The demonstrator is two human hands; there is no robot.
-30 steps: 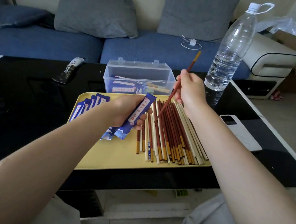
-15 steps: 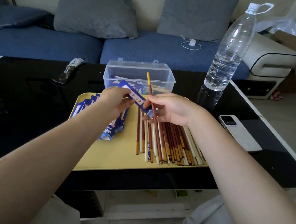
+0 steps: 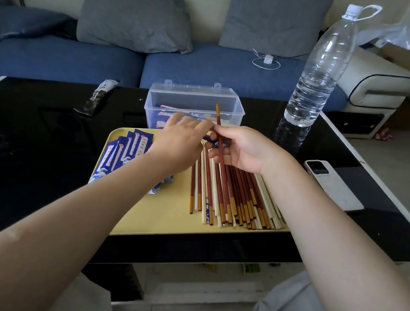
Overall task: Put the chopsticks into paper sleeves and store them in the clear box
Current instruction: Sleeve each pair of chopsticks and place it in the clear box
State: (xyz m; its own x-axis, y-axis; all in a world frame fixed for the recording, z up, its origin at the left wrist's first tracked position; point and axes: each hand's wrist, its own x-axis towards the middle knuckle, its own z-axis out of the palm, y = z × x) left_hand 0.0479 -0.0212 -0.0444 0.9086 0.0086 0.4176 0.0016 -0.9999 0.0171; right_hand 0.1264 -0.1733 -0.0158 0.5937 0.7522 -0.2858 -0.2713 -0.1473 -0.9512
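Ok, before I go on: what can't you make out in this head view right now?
- Paper sleeve: behind the left hand; whether it holds one, unclear.
- Right hand pinches a chopstick; insertion point hidden by the fingers.
- Clear box: sleeve count unreadable through its wall.

Black glossy surface (image 3: 25, 155), white edge along right and far-left side. Yellow tray (image 3: 161, 223) lies near front edge, at middle. Clear box (image 3: 196, 100) stands just beyond tray, lid open. Water bottle (image 3: 317, 73) stands upright at far right, reflection visible in surface below it. White phone (image 3: 332, 183) lies flat right of tray, camera side up. Dark crumpled wrapper (image 3: 98, 96) lies at far left, well apart from tray.
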